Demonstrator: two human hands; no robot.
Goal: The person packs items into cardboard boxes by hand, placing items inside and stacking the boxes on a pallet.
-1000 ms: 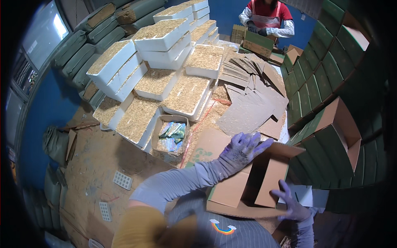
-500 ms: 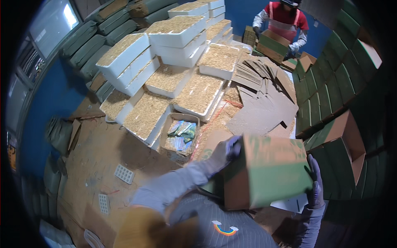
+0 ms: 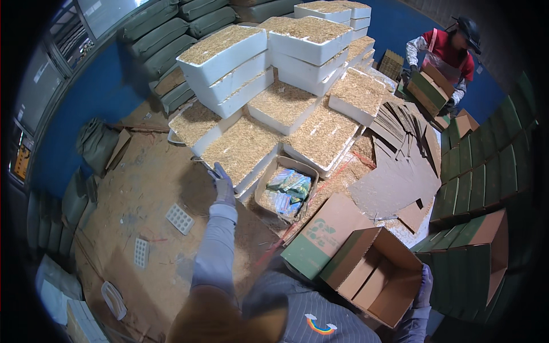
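Note:
My left hand (image 3: pixel 222 184), in a pale glove, reaches out with fingers extended beside the near corner of a white foam tray (image 3: pixel 243 146) full of straw-coloured shavings. Whether it touches the tray, I cannot tell. At the lower right, my right hand (image 3: pixel 424 286) grips the right side of a green and brown cardboard box (image 3: pixel 349 257). This box is tilted, its open top toward me, and its inside looks bare. Left of it lies another green and brown cardboard box (image 3: pixel 326 228). A small bin (image 3: pixel 264 197) beside the trays contains colourful packets (image 3: pixel 290 186).
Stacked foam trays (image 3: pixel 311 48) fill the middle. Flat cardboard sheets (image 3: pixel 377 188) lie fanned on the right. Green boxes (image 3: pixel 480 177) form a wall at right. Across the table, a co-worker (image 3: pixel 443 54) handles an open box (image 3: pixel 428 91). Perforated trays (image 3: pixel 180 219) lie on the floor (image 3: pixel 154 177).
My left hand has left the box and swung left to the foam trays. The box has turned, so its open inside now shows; my right hand stays at its side. The view has shifted.

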